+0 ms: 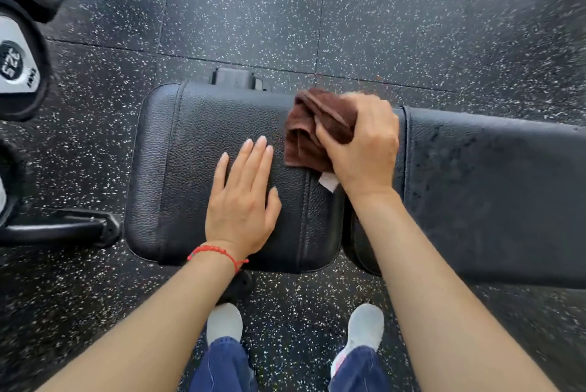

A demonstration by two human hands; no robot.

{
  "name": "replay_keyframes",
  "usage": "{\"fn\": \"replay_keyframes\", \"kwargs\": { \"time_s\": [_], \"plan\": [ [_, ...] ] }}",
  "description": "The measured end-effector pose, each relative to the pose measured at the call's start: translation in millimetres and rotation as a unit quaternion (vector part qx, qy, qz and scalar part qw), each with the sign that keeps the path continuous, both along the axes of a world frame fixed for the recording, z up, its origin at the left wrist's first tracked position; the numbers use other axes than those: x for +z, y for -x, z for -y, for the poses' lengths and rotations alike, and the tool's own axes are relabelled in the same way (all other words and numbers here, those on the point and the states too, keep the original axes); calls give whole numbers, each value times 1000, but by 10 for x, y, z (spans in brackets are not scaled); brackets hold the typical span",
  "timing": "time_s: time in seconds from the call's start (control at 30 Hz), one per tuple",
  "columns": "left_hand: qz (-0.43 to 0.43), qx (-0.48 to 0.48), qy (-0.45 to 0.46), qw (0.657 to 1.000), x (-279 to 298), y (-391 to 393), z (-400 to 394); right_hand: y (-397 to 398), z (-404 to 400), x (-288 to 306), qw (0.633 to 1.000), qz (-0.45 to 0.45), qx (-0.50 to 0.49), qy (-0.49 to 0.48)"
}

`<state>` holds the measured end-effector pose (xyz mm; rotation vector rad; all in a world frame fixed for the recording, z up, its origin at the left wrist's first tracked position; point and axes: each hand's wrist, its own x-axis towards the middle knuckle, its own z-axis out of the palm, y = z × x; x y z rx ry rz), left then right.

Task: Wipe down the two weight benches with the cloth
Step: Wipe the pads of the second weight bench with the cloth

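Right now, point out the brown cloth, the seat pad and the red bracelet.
brown cloth [304, 141]: head view, on its bunched left fold.
seat pad [190, 169]: head view, on bare black leather left of the hand.
red bracelet [215, 250]: head view, on the cord across the left wrist.

There are two hands: the left hand [242, 201] and the right hand [360, 146]. One cloth [312, 131]. Two bench pads [190, 169], [491, 188]. Two shoes [224, 322], [364, 325]. Three dumbbell heads fully show at left [19, 65]. One bracelet [218, 253].
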<state>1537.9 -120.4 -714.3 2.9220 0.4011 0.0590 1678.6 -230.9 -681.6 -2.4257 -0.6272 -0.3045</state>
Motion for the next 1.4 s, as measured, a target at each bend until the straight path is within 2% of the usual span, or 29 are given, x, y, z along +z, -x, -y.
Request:
{"fn": "replay_keyframes", "kwargs": {
  "time_s": [0.13,0.23,0.37,0.5,0.57,0.67,0.77,1.0,1.17,1.4],
  "plan": [
    [2,3,-13,1000,-4,-16,6,171,600,79,998,44,-40,-10],
    [-3,6,-19,1000,-9,-14,19,379,1059,0,997,25,-70,11],
    [-1,16,-21,1000,13,-27,79,821,1393,-180,998,4,-43,37],
    [46,81,-3,996,60,-137,290,790,1345,-305,998,16,-49,39],
    [63,71,13,995,86,-287,498,609,1278,-329,997,32,-58,37],
    [47,52,35,997,77,-493,767,313,1157,-337,997,43,-67,22],
    [7,61,1,998,5,-555,821,29,1035,-350,996,49,-68,13],
    [21,52,-20,998,-74,-545,800,-228,914,-344,995,42,-89,7],
    [23,53,-16,998,-68,-543,796,-52,1026,-287,996,26,-87,-16],
    [22,56,-7,998,-43,-540,816,709,1502,-292,996,7,-90,-15]
  ]
}}
